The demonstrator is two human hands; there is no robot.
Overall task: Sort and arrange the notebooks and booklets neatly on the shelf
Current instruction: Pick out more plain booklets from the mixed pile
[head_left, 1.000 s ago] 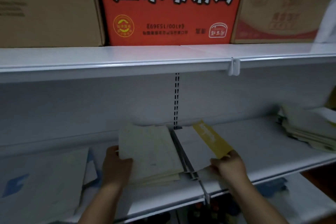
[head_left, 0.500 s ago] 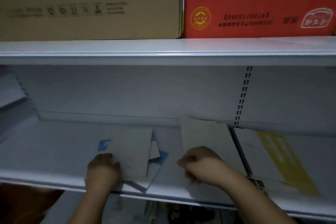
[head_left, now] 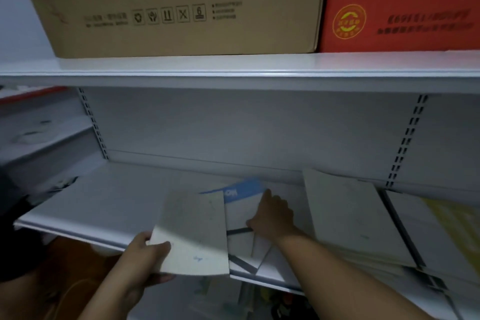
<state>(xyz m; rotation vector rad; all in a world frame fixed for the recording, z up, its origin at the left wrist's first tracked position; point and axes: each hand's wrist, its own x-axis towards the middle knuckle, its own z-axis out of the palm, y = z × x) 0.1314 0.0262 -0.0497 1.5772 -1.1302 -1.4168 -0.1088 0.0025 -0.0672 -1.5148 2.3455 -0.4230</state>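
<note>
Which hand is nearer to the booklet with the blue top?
Right. The right hand touches the blue-topped booklet; the left hand grips a pale notebook to its left.

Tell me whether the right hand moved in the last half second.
Yes: the right hand went left, away from the slotted upright, onto the blue-topped booklet.

Noted: I saw left hand [head_left: 144, 254] and right hand [head_left: 274, 215] bare; both forearms uncovered to frame edge.

Brown cardboard box [head_left: 181, 8], red printed box [head_left: 402, 8] just beside it
</note>
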